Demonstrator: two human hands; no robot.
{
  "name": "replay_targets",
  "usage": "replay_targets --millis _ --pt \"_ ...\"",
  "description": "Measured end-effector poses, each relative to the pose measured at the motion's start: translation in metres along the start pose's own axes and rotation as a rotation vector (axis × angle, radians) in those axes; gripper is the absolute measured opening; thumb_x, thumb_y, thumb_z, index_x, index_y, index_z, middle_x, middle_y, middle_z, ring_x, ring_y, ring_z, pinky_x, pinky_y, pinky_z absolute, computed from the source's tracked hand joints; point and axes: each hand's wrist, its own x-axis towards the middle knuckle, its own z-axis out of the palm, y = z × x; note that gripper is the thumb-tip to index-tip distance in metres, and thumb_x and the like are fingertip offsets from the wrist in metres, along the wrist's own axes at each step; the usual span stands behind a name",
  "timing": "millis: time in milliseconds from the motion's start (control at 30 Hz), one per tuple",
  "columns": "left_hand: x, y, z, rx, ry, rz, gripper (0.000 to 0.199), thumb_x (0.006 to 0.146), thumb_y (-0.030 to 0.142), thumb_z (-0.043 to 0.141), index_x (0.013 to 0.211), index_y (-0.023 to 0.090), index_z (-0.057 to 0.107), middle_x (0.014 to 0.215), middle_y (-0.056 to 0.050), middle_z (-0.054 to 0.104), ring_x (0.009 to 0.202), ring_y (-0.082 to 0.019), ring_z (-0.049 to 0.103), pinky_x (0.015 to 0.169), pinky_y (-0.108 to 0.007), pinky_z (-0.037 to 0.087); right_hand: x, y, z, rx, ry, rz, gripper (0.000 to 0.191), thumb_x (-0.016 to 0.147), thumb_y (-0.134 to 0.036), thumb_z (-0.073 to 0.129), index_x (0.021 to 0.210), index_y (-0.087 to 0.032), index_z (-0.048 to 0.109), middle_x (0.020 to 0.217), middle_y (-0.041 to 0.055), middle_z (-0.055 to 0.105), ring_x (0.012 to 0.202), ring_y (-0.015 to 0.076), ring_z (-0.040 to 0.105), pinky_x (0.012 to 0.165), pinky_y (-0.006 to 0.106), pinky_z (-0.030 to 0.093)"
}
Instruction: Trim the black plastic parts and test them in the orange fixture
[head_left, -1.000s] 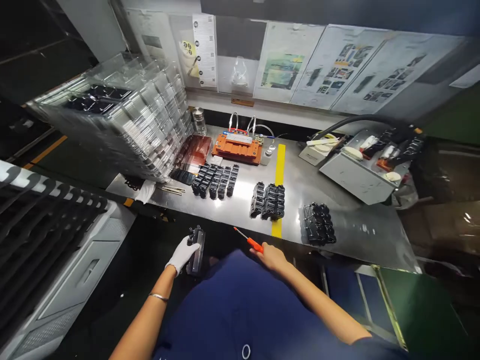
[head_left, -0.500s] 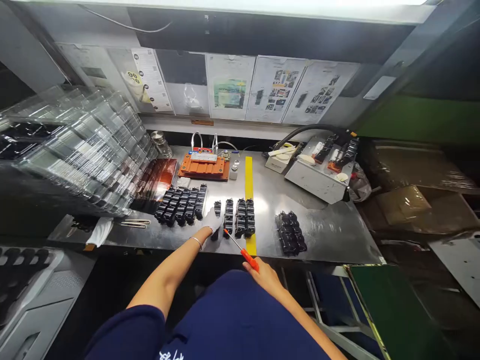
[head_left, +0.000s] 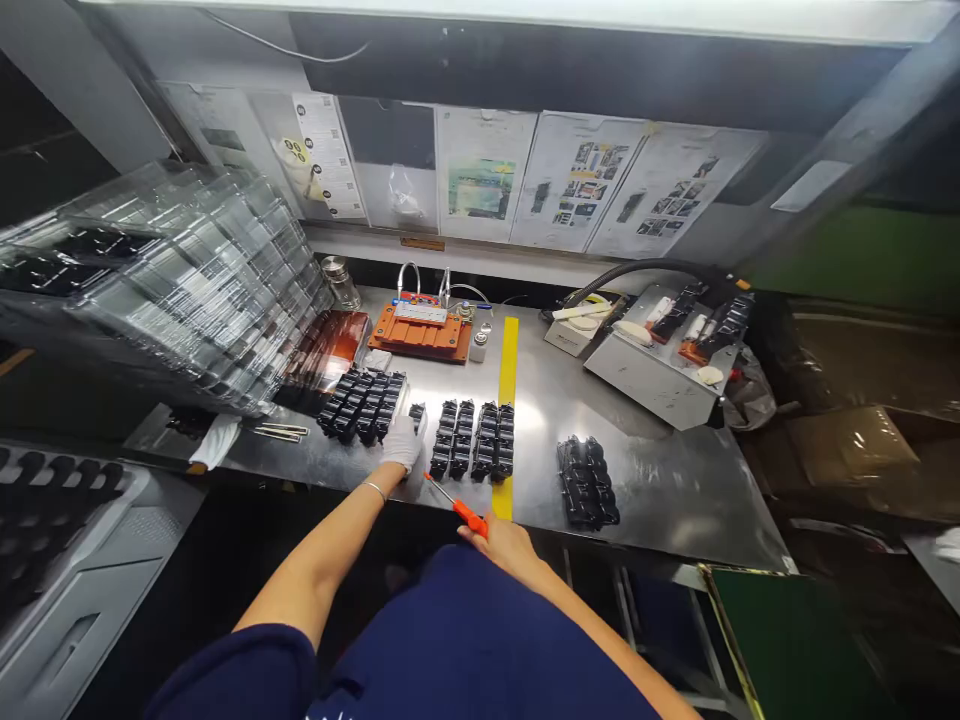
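Note:
My left hand, in a whitish glove, is closed on a black ribbed strip at the right of a packed group of similar black strips. The glove covers most of this strip. My right hand, bare, grips a screwdriver by its orange-red handle. Its shaft points up and left, with the reddish tip just above the bench's front edge. Right of my left hand, one pair of black strips stands side by side. Another pair stands beside it, over the yellow tape.
More black strips lie on the metal bench at right. Behind are an orange fixture, a small bottle and a grey box. Stacked clear trays rise at left, near tweezers and a white cloth.
My left hand has left one black strip beside another and moved left to a strip by the packed group. My right hand has shifted left with the screwdriver. The view has shifted slightly.

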Motion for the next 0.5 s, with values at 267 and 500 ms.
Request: replay_targets --millis 267,500 --pt "-0.101 -0.086 0.012 -0.303 -0.152 -0.212 0.057 0.073 0.021 0.064 0.128 0.017 0.049 0.127 -0.022 0.053 0.115 -0.042 0.054 0.098 -0.05 0.037 0.007 -0.019 0.004 -0.015 0.108 0.106 0.059 0.093 -0.065 0.03 0.11 -0.014 0.055 0.11 0.0136 0.064 0.108 0.0292 0.061 0.085 0.035 0.045" --pt "-0.182 -0.203 -0.01 -0.879 -0.245 -0.512 0.027 0.076 0.022 0.066 0.102 0.017 0.059 0.104 -0.012 0.069 0.104 -0.029 0.064 0.091 -0.036 0.05 0.003 -0.06 0.022 -0.143 -0.103 -0.223 0.054 0.089 -0.065 0.043 0.095 -0.016 0.063 0.094 0.0073 0.066 0.086 0.0201 0.062 0.067 0.023 0.037"
